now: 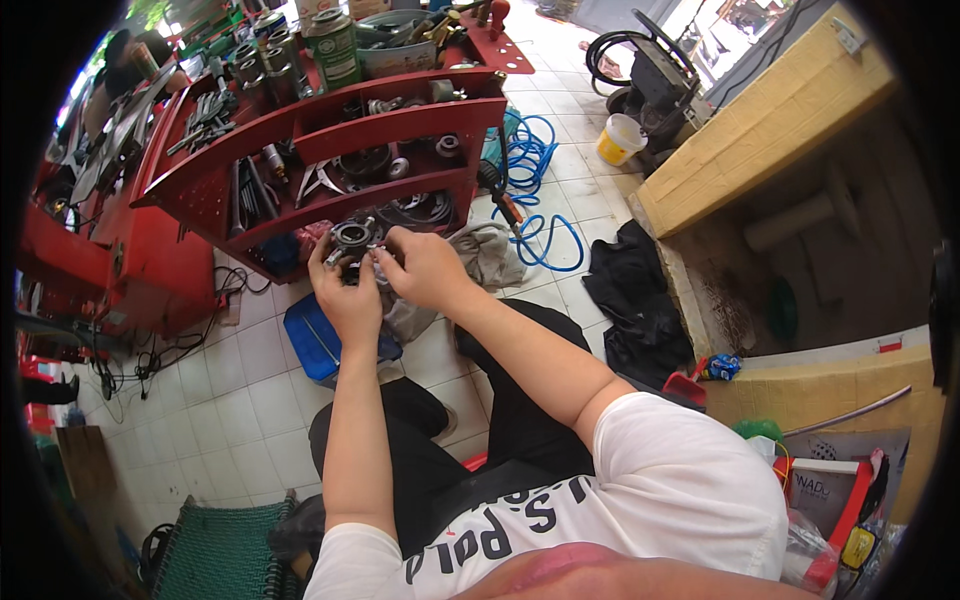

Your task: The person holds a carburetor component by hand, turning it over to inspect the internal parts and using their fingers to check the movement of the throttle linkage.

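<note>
My left hand (347, 298) is closed round a small metal machine part (352, 236) with a dark round opening, holding it in front of the red tool cart (400, 135). My right hand (428, 270) meets it from the other side. Its thumb and fingers are pinched together at the part's near right edge, and what they grip there is too small to make out. Below the hands lie a blue case (312, 338) and a crumpled grey cloth (490, 255), both on the tiled floor.
Loose tools and metal parts fill the cart's shelves, and a green can (333, 50) stands on top. A coiled blue hose (530, 150), a yellow-and-white bucket (620, 140) and a black cloth (640, 300) lie to the right. Black cables (150, 350) trail at left.
</note>
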{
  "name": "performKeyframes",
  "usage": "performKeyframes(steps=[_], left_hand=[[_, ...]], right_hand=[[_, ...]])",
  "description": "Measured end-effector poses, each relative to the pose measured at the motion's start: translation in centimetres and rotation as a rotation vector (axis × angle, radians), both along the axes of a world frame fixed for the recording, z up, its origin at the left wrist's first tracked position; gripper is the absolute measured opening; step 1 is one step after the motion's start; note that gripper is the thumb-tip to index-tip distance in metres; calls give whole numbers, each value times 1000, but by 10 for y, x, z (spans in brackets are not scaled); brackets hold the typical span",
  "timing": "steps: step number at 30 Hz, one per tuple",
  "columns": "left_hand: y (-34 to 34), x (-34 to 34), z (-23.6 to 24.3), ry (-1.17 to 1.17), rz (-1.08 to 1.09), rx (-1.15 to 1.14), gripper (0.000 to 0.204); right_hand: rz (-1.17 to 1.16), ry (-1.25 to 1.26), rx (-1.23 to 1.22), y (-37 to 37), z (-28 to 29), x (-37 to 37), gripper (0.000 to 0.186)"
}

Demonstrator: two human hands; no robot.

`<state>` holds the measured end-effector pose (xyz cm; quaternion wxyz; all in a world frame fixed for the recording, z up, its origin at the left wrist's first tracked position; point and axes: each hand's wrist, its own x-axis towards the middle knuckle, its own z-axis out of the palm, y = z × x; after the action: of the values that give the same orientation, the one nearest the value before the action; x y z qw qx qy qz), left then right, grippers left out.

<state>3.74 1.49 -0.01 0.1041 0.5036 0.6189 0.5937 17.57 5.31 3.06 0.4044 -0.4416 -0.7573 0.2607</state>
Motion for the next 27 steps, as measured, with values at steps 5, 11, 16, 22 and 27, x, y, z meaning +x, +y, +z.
performKeyframes(steps=[5, 11, 16, 22, 27], left_hand=[[1, 0, 0, 48, -3, 10, 15], [1, 4, -1, 18, -10, 13, 16], [1, 3, -1, 6, -10, 14, 18], [2, 3, -1, -6, -17, 26, 17], [1, 5, 0, -1, -22, 32, 17]], right_hand=[[24, -39, -16, 2, -5, 2, 27], [33, -36, 10, 3, -4, 2, 27], [67, -85, 5, 4, -3, 3, 28], [41, -2, 41, 1, -2, 2, 28], [29, -42, 36, 6, -10, 3, 26]])
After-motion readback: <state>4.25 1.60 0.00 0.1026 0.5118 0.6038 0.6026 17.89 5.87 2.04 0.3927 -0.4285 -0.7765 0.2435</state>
